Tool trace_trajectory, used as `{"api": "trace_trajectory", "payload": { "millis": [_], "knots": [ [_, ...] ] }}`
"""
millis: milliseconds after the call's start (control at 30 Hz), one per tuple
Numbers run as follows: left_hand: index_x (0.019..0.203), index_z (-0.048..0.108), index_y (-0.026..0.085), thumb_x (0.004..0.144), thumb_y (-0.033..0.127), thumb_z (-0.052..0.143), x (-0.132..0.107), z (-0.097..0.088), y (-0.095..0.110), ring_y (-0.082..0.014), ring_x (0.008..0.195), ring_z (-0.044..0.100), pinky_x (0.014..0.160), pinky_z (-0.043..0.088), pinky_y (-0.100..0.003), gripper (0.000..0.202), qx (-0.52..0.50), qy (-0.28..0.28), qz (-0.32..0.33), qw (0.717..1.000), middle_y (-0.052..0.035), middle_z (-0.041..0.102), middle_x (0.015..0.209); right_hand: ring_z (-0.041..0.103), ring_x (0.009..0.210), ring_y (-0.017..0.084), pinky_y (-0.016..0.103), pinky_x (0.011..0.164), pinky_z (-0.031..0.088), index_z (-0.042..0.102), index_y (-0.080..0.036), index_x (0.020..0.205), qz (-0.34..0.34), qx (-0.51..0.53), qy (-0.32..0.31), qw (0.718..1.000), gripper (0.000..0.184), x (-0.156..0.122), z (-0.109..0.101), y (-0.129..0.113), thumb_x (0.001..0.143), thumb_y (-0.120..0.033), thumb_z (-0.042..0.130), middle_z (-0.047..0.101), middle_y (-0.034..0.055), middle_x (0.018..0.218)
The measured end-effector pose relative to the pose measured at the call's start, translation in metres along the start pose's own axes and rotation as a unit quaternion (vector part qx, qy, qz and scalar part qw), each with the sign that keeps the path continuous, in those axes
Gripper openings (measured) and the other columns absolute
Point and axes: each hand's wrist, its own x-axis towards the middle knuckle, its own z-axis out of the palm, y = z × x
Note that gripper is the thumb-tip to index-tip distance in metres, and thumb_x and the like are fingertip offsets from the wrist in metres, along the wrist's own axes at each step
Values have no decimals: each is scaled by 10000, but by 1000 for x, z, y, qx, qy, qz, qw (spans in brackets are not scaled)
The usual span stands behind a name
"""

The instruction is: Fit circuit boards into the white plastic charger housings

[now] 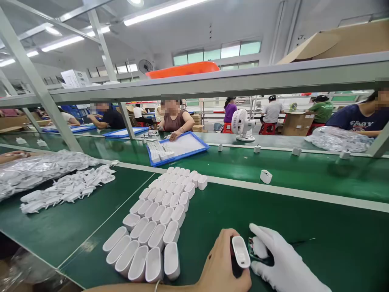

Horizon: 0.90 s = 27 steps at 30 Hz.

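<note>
Near the bottom edge, my bare left hand [217, 263] is closed around a white oval plastic housing [241, 252], its hollow side facing me. Just right of it, my right hand [284, 259] wears a white glove and grips a small green circuit board [251, 246] with a white part [260, 247] on it, between thumb and fingers. The board is close beside the housing; whether they touch I cannot tell. Left of my hands, rows of similar white open housings [147, 231] stand on the green bench [212, 211].
White parts with short leads [71, 184] lie in a heap at left, beside a clear plastic bag [36, 170]. A single white unit [266, 176] sits on the green belt [304, 178]. Beyond it, a co-worker [179, 119] reaches over a blue-rimmed tray [197, 151]. A shelf [231, 81] crosses overhead.
</note>
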Motion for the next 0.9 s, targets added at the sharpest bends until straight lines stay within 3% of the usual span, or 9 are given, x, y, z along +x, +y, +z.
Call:
{"api": "trace_trajectory", "payload": {
  "millis": [167,267,433,500,633,733,800,900],
  "knots": [
    [1308,367,247,775,182,539,-1,5,-9,-172,805,526,812,445,-342,564,-71,2,-27,997,-33,547,964,631,941,195,329,867,519,589,-310,1160,-46,6,-32,998,455,-4,-14,-4,720,-205,542,655,19,1000],
    [1331,378,251,792,191,558,-3,6,-6,-181,833,518,826,440,-350,571,-93,35,-53,994,-37,542,971,643,872,202,363,838,521,598,-255,1089,-21,6,-11,1000,385,-1,-23,-15,710,-212,547,665,27,933],
    [1243,513,274,743,147,609,2,0,2,-146,700,483,702,453,-285,525,-128,32,-16,991,1,525,868,660,771,167,317,736,555,529,-204,944,35,160,4,987,274,0,-32,-34,677,-203,588,671,19,855],
    [1221,543,289,728,131,619,2,-2,4,-134,691,480,654,443,-255,523,-141,30,3,990,-1,536,921,658,757,154,292,704,563,510,-201,927,36,230,12,972,258,-5,-35,-44,690,-199,612,666,22,867],
    [1204,567,299,741,109,600,1,-4,6,-121,727,493,650,431,-237,502,-144,45,27,988,-13,537,1072,636,807,151,284,718,562,560,-204,978,-47,251,51,966,252,-16,-39,-56,739,-191,637,622,58,987],
    [1221,562,314,717,127,654,-1,-5,8,-127,754,497,697,434,-244,546,-121,48,38,991,4,538,990,621,780,137,269,704,557,618,-221,969,-101,235,31,966,231,-19,-39,-54,748,-165,652,608,51,981],
    [1148,616,303,671,169,724,-2,-7,11,-138,766,508,709,438,-250,507,-107,46,37,992,14,508,898,620,750,131,271,694,558,628,-224,977,-85,253,21,964,265,-20,-38,-53,726,-156,677,618,43,964],
    [881,664,232,663,143,704,-3,-10,13,-150,756,527,691,437,-260,239,-101,52,38,993,12,474,828,623,702,144,272,615,562,615,-210,990,-10,339,32,940,353,-23,-39,-58,659,-151,722,652,55,928]
  ]
}}
